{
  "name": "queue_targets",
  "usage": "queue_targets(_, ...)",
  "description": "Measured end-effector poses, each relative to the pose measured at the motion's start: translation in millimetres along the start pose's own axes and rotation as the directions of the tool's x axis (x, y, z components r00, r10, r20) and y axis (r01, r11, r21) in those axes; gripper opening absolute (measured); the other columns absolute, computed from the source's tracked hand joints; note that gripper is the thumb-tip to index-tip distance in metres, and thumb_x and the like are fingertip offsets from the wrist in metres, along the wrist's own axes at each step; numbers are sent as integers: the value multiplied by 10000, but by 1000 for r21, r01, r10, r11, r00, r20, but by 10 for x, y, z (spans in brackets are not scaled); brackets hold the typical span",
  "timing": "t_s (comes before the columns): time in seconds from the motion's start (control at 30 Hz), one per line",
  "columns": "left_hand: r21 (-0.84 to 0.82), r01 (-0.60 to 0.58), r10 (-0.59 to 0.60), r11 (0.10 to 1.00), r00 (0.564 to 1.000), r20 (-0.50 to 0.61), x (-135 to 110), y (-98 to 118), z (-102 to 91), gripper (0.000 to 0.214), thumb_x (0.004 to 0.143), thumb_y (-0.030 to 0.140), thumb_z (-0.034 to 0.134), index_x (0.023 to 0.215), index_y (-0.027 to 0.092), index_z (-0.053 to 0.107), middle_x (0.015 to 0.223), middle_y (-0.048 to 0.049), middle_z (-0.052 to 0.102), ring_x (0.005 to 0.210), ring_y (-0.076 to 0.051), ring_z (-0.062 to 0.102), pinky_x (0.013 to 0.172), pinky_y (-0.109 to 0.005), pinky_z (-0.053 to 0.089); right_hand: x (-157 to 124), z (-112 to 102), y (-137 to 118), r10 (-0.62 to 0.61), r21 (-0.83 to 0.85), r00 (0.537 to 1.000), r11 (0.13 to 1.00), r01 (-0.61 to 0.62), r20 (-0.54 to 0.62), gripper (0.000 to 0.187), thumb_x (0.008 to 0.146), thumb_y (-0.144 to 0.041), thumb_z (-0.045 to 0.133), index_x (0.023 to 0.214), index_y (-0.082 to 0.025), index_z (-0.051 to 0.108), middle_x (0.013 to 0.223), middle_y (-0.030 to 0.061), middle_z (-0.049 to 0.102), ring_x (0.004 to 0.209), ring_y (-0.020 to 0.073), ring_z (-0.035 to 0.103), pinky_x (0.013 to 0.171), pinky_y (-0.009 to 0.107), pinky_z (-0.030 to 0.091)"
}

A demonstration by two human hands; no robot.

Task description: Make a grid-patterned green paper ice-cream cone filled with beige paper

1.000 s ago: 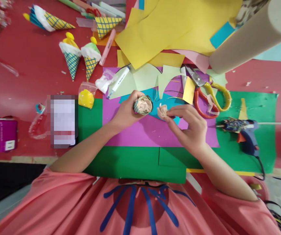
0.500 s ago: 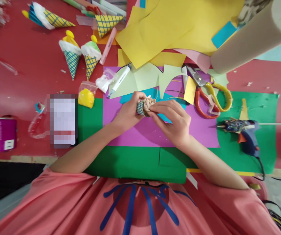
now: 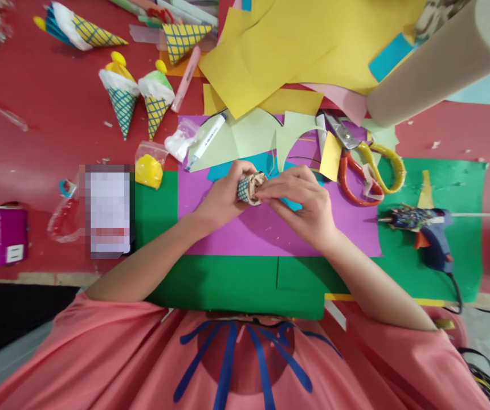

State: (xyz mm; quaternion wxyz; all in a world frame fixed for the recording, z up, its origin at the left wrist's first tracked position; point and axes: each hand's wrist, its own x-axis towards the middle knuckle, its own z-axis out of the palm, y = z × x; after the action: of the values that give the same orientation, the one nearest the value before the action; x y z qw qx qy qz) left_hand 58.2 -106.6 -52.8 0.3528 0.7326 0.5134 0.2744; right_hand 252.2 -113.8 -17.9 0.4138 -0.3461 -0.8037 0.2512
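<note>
A small paper cone (image 3: 243, 190) with a blue-green lattice pattern is gripped in my left hand (image 3: 225, 196), its mouth turned to the right. Crumpled tan paper (image 3: 253, 183) fills that mouth. My right hand (image 3: 305, 199) has its fingertips pinched together at the crumpled paper, pressing into the opening. Both hands are held over a purple sheet (image 3: 236, 242) and blue paper (image 3: 262, 162). The cone's tip is hidden inside my left hand.
Finished paper ice-cream cones (image 3: 121, 97) lie at upper left. Scissors (image 3: 360, 165) and a glue gun (image 3: 433, 228) are on the right. A marker (image 3: 206, 142), a bag of yellow clay (image 3: 148, 171) and a phone (image 3: 109, 210) lie left. A large roll (image 3: 433, 68) stands at upper right.
The crumpled paper sits deeper in the cone's mouth, and the cone's rim shows more around it. My right fingertips have pushed inward; my left hand stays nearly in place.
</note>
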Motion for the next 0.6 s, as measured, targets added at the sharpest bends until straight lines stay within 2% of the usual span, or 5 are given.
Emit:
queue_targets(0.13,17,22,-23,1000,1000,13,-3,-7,-10,423,738,301,684,1067,256,422,916,33,622,753,-135,615,604,-213,420,-10,61,18,-21,-113,1000,993,18,-22,184,946,-257,516,1062,-242,659,970,36,723,896,178,643,802,374,472)
queue_targets(0.27,18,1,-1,1000,1000,14,2,-11,-25,426,739,295,689,1074,252,430,917,31,628,752,-137,619,599,-210,422,-40,99,63,-81,-170,997,982,77,-19,230,948,-222,510,1136,-253,638,1005,47,717,902,178,632,789,368,475)
queue_targets(0.37,43,-22,22,999,1000,5,3,1,-31,382,756,288,667,1072,251,455,908,36,635,748,-134,620,599,-208,427,-59,117,94,-130,-183,991,975,122,-30,204,939,-202,528,1096,-245,651,991,43,717,899,178,616,792,365,481)
queue_targets(0.47,104,-18,16,994,1000,17,0,27,-32,245,786,288,623,998,238,510,829,43,636,708,-129,610,588,-215,420,-73,148,103,-173,-208,984,965,163,-33,156,930,-188,544,1029,-215,661,968,49,719,885,182,591,775,355,474)
queue_targets(0.6,188,-6,1,982,1000,25,-7,51,-23,133,777,275,596,888,223,546,752,36,637,661,-133,593,565,-237,399,-87,215,89,-157,-240,988,959,152,0,156,948,-212,518,973,-212,672,953,53,710,899,186,569,752,347,451)
